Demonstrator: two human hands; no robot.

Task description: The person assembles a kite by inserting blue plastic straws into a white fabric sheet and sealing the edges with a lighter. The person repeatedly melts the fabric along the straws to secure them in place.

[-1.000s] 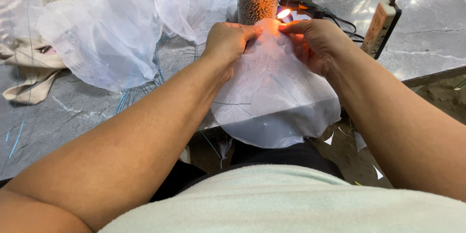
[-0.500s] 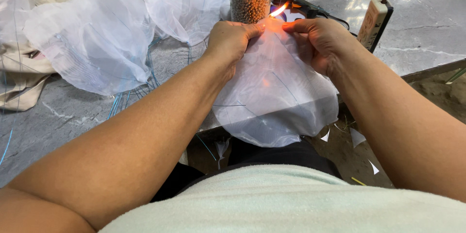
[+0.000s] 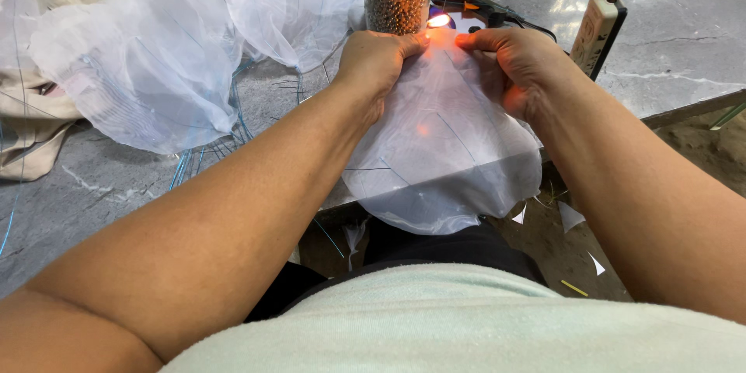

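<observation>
Nearest, the 2 bare arms reach out over a pale green shirt [image 3: 466,318]. The left hand [image 3: 377,62] and the right hand [image 3: 509,62] each pinch the top edge of a thin white net cloth [image 3: 443,155], fingertips pressed together on it. The cloth hangs from the hands down over the table edge [image 3: 676,113] toward the lap. Its top edge sits right at a small flame [image 3: 439,21], so it looks like the edge is being burned now, and only 1 spot is at the flame. Just past the hands stands a jar of small beads [image 3: 398,0], very close to the flame. A pile of the same white net [image 3: 155,62] lies to the left. A power strip [image 3: 592,27] lies to the right.
</observation>
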